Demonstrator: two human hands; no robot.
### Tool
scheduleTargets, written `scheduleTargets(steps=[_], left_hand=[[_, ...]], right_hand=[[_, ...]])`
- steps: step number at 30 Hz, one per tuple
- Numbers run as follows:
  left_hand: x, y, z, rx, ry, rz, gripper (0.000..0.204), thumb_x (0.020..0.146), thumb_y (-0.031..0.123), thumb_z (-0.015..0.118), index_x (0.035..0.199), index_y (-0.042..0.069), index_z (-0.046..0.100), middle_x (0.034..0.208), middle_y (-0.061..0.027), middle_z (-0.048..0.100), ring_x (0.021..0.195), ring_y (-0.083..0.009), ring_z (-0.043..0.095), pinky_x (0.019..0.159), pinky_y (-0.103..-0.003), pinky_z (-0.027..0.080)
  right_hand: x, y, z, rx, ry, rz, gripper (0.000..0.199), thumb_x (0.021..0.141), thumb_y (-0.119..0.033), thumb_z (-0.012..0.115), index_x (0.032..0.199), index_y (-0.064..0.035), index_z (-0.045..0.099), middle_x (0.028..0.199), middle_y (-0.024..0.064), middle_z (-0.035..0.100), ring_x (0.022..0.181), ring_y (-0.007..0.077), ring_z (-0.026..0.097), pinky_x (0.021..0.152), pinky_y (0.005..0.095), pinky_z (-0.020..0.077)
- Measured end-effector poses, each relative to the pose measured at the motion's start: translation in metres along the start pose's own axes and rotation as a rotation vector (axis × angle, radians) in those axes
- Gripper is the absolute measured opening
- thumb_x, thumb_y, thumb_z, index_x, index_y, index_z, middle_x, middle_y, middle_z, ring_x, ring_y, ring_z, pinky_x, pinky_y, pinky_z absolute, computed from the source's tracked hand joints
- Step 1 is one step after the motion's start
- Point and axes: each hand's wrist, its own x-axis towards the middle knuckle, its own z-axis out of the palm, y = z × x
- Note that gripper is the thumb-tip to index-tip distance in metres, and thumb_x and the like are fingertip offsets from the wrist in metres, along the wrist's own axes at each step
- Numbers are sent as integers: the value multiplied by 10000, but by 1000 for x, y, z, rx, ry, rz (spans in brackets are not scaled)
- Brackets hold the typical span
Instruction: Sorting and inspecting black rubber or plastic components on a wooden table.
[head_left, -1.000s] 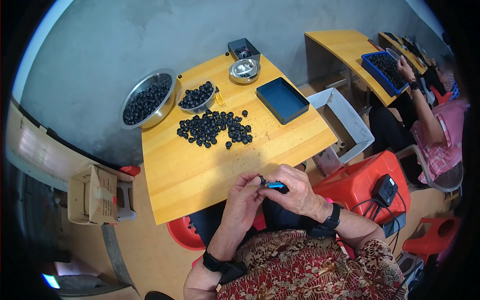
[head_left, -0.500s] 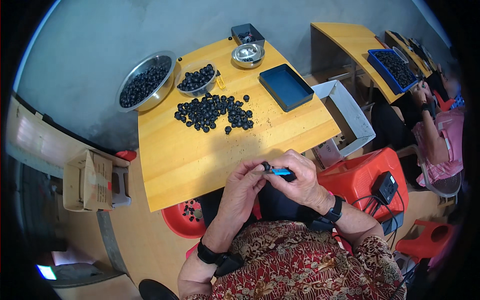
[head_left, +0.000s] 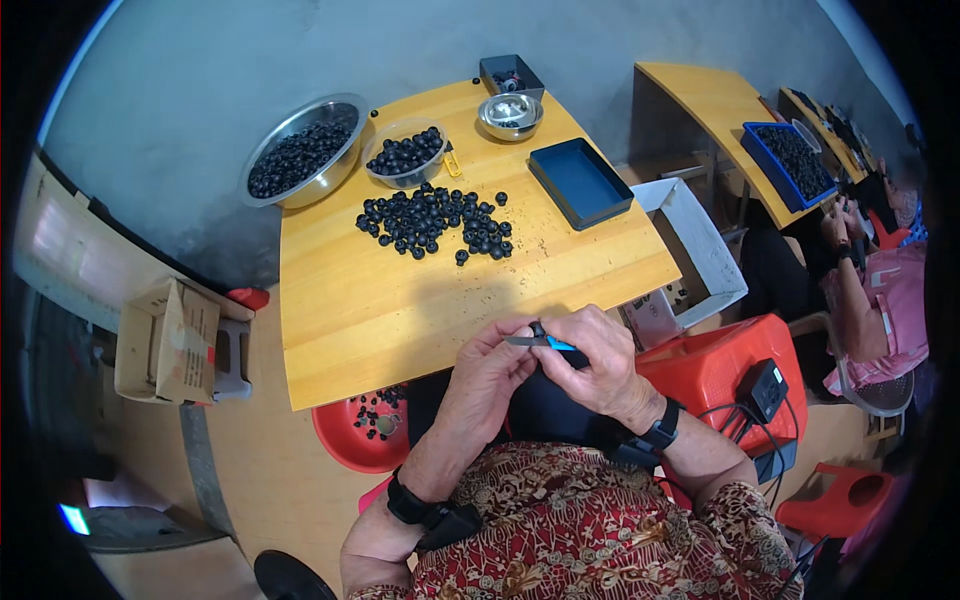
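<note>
In front of the table's near edge, my left hand (head_left: 484,374) pinches a small black round piece (head_left: 538,329) between thumb and fingers. My right hand (head_left: 607,372) is closed round a blue-and-black cutter knife (head_left: 562,346). Its thin blade points left, lying across the left fingertips just below the piece; whether it touches the piece I cannot tell. Fingers hide much of the piece. Farther off on the yellow table (head_left: 350,330) lies a loose pile of similar black knobbed pieces (head_left: 425,215), with dark crumbs scattered around it.
Behind the pile stand a steel basin (head_left: 335,170), a clear tub (head_left: 408,178), both holding black pieces, and a yellow cutter (head_left: 453,161). A dark blue tray (head_left: 582,187) is right. Below are a red basin (head_left: 340,435) and red stool (head_left: 720,360). A co-worker (head_left: 870,300) sits at far right.
The view has shifted slightly. The knife blade now shows longer and more plainly across my left fingertips. Both hands keep their grips.
</note>
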Motion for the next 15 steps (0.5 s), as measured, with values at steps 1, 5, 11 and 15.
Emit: scheduleTargets(steps=[1, 5, 11, 15], left_hand=[[2, -3, -5, -9, -15, -7, 219, 853, 86, 654, 1069, 74, 616, 957, -4, 651, 874, -95, 606, 816, -248, 463], [4, -5, -7, 4, 22, -11, 207, 846, 77, 659, 1050, 77, 621, 925, 5, 654, 846, -91, 608, 800, -240, 469], [4, -4, -8, -25, -4, -20, 217, 853, 79, 650, 1068, 75, 621, 938, -2, 662, 848, -96, 618, 801, -241, 481], [3, -7, -7, -47, -34, -32, 219, 870, 98, 642, 1087, 70, 619, 964, -12, 665, 882, -102, 625, 800, -232, 491]], right_hand=[[0, 1, 0, -24, -6, -25, 271, 694, -32, 752, 942, -31, 644, 772, 93, 610, 671, 255, 607, 585, 335, 488], [-5, 6, 0, -90, -39, -74, 259, 688, -19, 738, 929, -22, 645, 780, 86, 612, 660, 245, 601, 578, 332, 485], [-3, 5, -1, -129, -65, -165, 261, 683, -18, 730, 927, -3, 638, 802, 85, 610, 647, 243, 584, 566, 330, 480], [-4, 9, -2, -136, -36, -151, 255, 691, 8, 726, 927, -5, 630, 788, 94, 619, 638, 252, 586, 560, 335, 472]])
